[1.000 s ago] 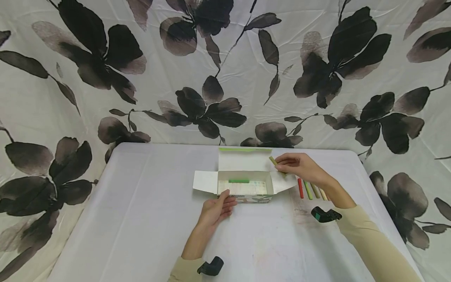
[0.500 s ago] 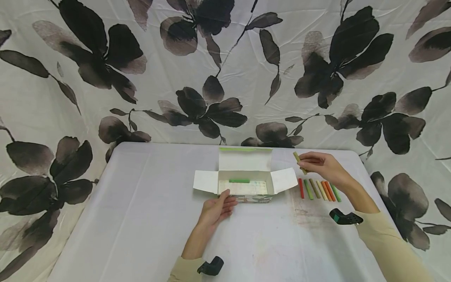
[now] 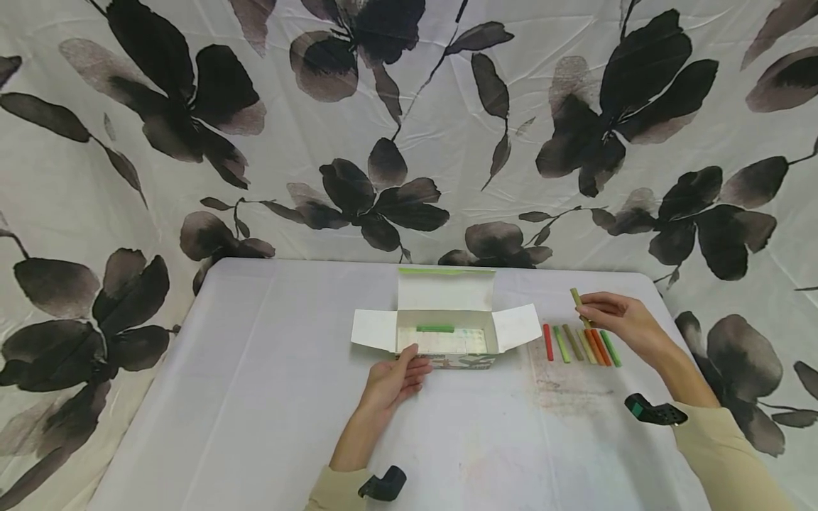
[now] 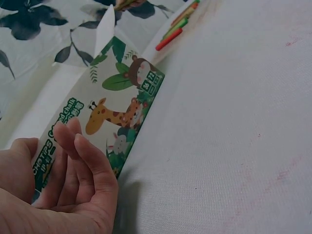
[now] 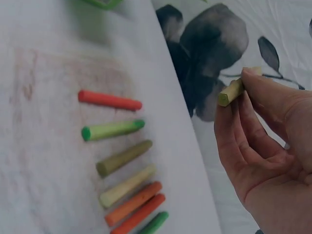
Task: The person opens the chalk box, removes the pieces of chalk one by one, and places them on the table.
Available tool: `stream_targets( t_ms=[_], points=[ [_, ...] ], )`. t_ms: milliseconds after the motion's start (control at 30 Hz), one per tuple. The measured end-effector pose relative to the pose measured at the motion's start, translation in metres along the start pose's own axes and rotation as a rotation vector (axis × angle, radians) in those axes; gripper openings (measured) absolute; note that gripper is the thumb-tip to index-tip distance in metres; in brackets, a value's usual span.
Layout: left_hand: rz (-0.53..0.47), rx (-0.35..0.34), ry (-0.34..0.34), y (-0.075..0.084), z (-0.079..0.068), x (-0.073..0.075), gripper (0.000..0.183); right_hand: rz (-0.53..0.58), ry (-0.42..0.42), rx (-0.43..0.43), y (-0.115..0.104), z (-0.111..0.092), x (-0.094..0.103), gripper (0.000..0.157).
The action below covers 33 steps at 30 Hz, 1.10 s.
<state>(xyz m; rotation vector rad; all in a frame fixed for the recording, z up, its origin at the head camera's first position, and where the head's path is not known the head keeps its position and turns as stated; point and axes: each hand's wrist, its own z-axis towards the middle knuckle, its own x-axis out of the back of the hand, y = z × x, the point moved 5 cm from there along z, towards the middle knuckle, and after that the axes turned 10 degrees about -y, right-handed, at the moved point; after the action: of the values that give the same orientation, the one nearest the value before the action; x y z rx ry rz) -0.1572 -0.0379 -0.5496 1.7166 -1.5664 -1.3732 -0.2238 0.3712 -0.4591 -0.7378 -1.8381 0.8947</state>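
My left hand (image 3: 391, 376) holds the front wall of an open chalk box (image 3: 450, 360); in the left wrist view its thumb goes behind the wall's edge and the fingers curl before the printed animal front (image 4: 114, 112). One green chalk stick (image 3: 436, 328) lies inside the box. Between thumb and fingers, my right hand (image 3: 629, 326) pinches an olive-yellow chalk stick (image 5: 231, 92), raised above the far ends of a row of chalks. That row has a red chalk (image 5: 109, 101), a light green one (image 5: 113, 130), an olive one (image 5: 124, 158), a pale yellow one (image 5: 127, 186) and several others.
White flaps (image 3: 373, 330) spread from the box's sides, and its lid (image 3: 445, 291) is folded back. Reddish chalk smudges (image 3: 565, 390) mark the white table cover (image 3: 268, 397) before the row. A floral cloth (image 3: 255, 142) hangs behind the table.
My right hand has carried the olive-yellow chalk from above the box's right flap rightward to over the row, lowering it slightly. The left hand has stayed at the box.
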Motion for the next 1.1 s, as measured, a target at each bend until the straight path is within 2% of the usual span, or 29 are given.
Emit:
stream_targets(
  t_ms=[233,567,900,1100],
  points=[
    [0.0,0.005,-0.002,0.0,0.001,0.0,0.054,0.062,0.022,-0.022,0.026,-0.009,0.01,0.065],
    [0.006,0.005,0.0,0.0,-0.001,0.0,0.054,0.071,0.066,-0.11,0.062,-0.019,0.017,0.073],
    [0.014,-0.002,-0.006,0.0,0.0,0.0,0.055,-0.026,0.089,-0.215,0.09,-0.029,0.02,0.076],
    [0.015,0.002,0.001,0.001,-0.002,-0.001,0.054,-0.057,0.121,-0.237,0.104,-0.032,0.021,0.07]
  ],
)
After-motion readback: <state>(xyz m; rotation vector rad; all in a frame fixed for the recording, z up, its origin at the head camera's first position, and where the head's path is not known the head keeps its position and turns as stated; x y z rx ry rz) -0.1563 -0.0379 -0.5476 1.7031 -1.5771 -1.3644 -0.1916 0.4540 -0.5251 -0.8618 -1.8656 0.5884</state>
